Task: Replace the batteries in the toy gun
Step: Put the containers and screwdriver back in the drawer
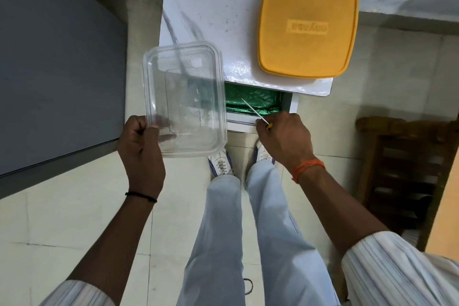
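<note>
Toy gun nowhere in sight, he stands at the white table [213,7], left hand [141,146] pinching a clear container [185,99], right hand [283,139] clutching a thin screwdriver [255,112] that might slip.

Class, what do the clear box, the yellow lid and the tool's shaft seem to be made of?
Clear box: thin glossy plastic, see-through. Yellow lid: matte plastic, likely, with moulded lettering. Tool's shaft: thin, pale and shiny, probably metal.
</note>
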